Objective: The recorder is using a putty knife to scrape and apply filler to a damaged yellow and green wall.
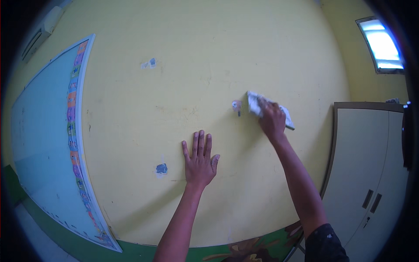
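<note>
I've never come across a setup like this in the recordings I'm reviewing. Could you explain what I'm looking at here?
There's no machine: these are a person's own bare hands, seen through a wide fisheye camera worn on the head, which bends straight edges near the rim. The surface ahead is an upright yellow wall with a few bluish-grey patches. The left hand is spread against it. The right hand grips a flat whitish piece; exactly what it is, I can't tell. A pale blue board is at the left, a cabinet at the right.
</note>
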`<action>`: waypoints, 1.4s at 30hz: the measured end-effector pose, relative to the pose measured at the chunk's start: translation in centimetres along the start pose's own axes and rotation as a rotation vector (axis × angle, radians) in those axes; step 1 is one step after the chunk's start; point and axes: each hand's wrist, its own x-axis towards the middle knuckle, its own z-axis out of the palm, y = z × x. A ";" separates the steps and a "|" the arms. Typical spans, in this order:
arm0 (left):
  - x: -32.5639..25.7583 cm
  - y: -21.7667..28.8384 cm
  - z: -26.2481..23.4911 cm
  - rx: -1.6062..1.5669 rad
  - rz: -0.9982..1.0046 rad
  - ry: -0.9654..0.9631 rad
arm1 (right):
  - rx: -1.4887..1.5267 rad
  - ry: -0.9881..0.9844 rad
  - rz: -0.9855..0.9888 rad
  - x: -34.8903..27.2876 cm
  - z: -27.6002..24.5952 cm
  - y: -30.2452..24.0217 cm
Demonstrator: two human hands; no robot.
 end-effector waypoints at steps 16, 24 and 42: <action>-0.1 0.3 -0.2 0.012 -0.004 -0.007 | -0.070 0.028 -0.132 -6.7 0.5 -1.1; -8.0 -2.8 -1.0 0.056 0.041 -0.155 | 0.181 -0.165 -0.471 -11.5 -3.6 -3.6; -29.8 -10.0 -8.5 -0.026 -0.389 -0.673 | -0.003 0.064 -0.113 -8.5 1.6 -9.0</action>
